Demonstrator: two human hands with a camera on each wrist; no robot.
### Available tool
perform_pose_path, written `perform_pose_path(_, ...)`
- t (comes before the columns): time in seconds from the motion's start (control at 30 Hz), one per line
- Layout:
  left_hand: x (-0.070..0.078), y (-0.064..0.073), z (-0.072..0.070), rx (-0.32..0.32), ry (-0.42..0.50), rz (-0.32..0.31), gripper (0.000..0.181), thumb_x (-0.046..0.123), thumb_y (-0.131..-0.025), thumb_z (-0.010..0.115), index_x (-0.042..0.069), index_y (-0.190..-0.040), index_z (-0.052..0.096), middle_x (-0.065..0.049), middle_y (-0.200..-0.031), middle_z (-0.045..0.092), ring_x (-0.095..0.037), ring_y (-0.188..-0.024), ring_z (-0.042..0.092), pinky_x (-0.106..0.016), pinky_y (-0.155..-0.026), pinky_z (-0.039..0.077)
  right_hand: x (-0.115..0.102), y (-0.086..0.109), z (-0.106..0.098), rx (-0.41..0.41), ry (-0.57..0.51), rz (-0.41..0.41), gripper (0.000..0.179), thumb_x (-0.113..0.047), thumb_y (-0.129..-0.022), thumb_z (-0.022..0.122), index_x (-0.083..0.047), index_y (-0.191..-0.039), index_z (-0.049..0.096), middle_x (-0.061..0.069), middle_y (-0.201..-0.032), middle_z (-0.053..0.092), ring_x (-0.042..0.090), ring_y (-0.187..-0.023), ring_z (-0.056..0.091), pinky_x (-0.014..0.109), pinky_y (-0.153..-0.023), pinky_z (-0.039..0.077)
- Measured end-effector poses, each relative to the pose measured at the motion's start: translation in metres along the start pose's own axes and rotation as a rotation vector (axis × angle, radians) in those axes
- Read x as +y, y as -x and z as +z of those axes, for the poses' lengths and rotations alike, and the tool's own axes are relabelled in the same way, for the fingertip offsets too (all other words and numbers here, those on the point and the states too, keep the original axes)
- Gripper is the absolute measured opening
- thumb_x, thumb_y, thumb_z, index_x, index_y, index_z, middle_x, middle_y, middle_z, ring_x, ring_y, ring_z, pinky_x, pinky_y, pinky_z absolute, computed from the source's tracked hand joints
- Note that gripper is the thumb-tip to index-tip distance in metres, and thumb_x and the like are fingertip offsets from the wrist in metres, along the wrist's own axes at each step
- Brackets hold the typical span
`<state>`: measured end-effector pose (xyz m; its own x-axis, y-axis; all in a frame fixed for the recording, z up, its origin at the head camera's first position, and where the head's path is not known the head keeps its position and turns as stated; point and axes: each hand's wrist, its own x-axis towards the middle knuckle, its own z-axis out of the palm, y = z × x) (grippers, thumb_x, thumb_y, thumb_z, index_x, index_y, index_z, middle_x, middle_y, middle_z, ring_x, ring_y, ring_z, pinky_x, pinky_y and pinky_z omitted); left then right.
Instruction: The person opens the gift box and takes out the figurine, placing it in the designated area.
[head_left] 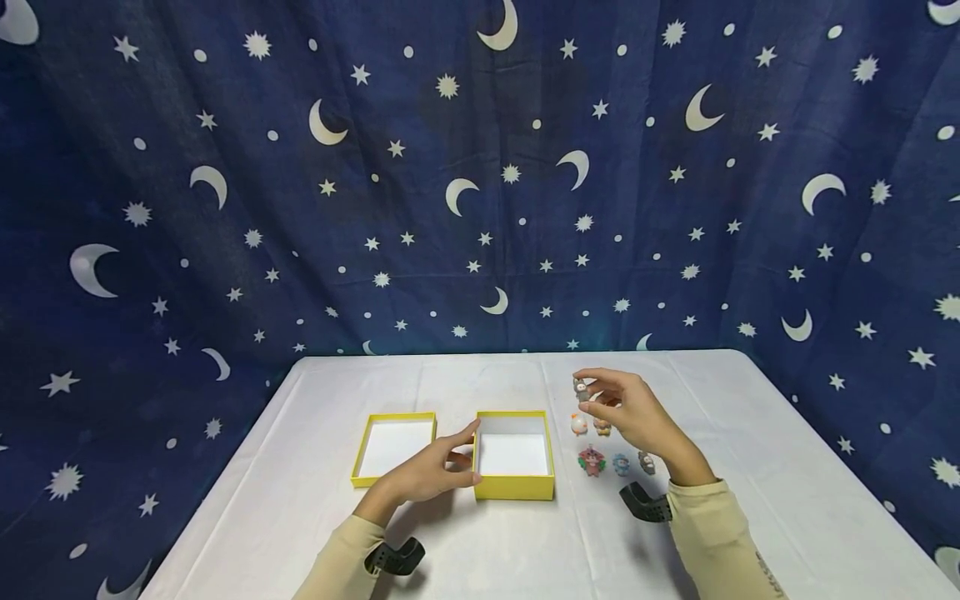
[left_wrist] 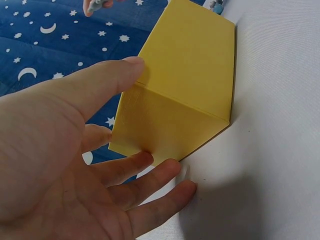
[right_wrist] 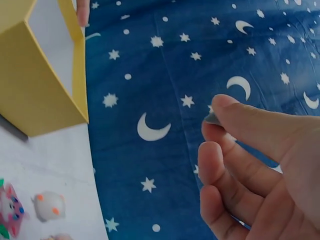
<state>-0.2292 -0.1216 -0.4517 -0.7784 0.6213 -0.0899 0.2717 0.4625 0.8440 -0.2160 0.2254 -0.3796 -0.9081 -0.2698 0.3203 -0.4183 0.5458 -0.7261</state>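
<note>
My right hand (head_left: 626,408) pinches a small grey figurine (head_left: 581,389) between thumb and fingers, raised over the right side of the table. In the right wrist view only a grey bit of the figurine (right_wrist: 213,119) shows; the fingers hide the rest. My left hand (head_left: 427,471) rests against the left side of an open yellow box (head_left: 517,488) with a white inside. Seen from the left wrist, the thumb touches the yellow box (left_wrist: 185,60) near its corner, and the other fingers are spread along its side.
Left of the box lies its yellow-rimmed lid (head_left: 393,442), white inside up. Right of it stand several figurines: a white-and-orange one (head_left: 578,425), an orange-brown one (head_left: 602,427), a pink-and-green one (head_left: 592,462), a blue one (head_left: 621,464) and a grey-brown one (head_left: 647,462). A starry curtain (head_left: 480,208) hangs behind.
</note>
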Motion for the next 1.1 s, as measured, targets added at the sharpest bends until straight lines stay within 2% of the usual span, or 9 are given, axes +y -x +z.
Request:
perform_pose_path(0.2, 0.000, 0.001, 0.000, -0.001, 0.006, 0.006, 0.088, 0.030, -0.095, 0.071, 0.014, -0.163, 0.018, -0.020, -0.161, 0.038, -0.030, -0.130, 0.058, -0.048, -0.107, 0.048, 0.008, 0.004, -0.012, -0.055, 0.014, 0.051, 0.039, -0.004, -0.091, 0.072, -0.002, -0.129, 0.064, 0.019, -0.102, 0.075, 0.007, -0.067, 0.063, 0.026, -0.055, 0.049)
perform_pose_path(0.4, 0.000, 0.001, -0.001, -0.009, 0.009, 0.011, 0.087, 0.029, -0.096, 0.070, 0.012, -0.163, 0.017, -0.019, -0.163, 0.034, -0.033, -0.134, 0.056, -0.048, -0.107, 0.048, 0.018, 0.008, -0.024, -0.113, 0.047, 0.062, 0.037, 0.000, -0.089, 0.072, 0.003, -0.126, 0.064, 0.020, -0.099, 0.075, 0.006, -0.063, 0.054, 0.023, -0.055, 0.045)
perform_pose_path(0.53, -0.001, 0.001, -0.001, -0.005, 0.007, 0.019, 0.088, 0.029, -0.096, 0.070, 0.011, -0.163, 0.017, -0.020, -0.163, 0.033, -0.034, -0.133, 0.057, -0.050, -0.109, 0.046, 0.022, 0.010, -0.029, -0.154, 0.081, 0.095, 0.037, -0.001, -0.090, 0.071, 0.004, -0.126, 0.065, 0.015, -0.096, 0.074, 0.006, -0.063, 0.052, 0.024, -0.057, 0.044)
perform_pose_path(0.7, 0.000, 0.002, -0.002, -0.004, 0.001, 0.029, 0.088, 0.029, -0.096, 0.070, 0.010, -0.163, 0.016, -0.021, -0.163, 0.033, -0.035, -0.133, 0.057, -0.052, -0.112, 0.044, 0.031, 0.012, -0.035, -0.198, 0.096, 0.134, 0.037, -0.002, -0.089, 0.072, 0.005, -0.125, 0.063, 0.010, -0.091, 0.070, 0.010, -0.070, 0.056, 0.024, -0.062, 0.046)
perform_pose_path(0.83, 0.000, 0.001, -0.001, -0.004, -0.012, 0.040, 0.088, 0.029, -0.096, 0.070, 0.008, -0.163, 0.017, -0.023, -0.162, 0.034, -0.036, -0.132, 0.057, -0.052, -0.112, 0.044, 0.037, 0.017, -0.040, -0.204, 0.101, 0.150, 0.037, -0.003, -0.090, 0.072, 0.005, -0.124, 0.061, 0.009, -0.092, 0.068, 0.013, -0.075, 0.058, 0.025, -0.063, 0.046)
perform_pose_path(1.1, 0.001, 0.001, 0.000, -0.007, 0.001, 0.029, 0.088, 0.029, -0.096, 0.070, 0.009, -0.163, 0.016, -0.021, -0.162, 0.034, -0.034, -0.132, 0.057, -0.052, -0.112, 0.043, 0.051, 0.025, -0.049, -0.227, 0.067, 0.182, 0.038, -0.001, -0.090, 0.071, 0.008, -0.124, 0.058, 0.009, -0.090, 0.064, 0.011, -0.073, 0.054, 0.025, -0.062, 0.045)
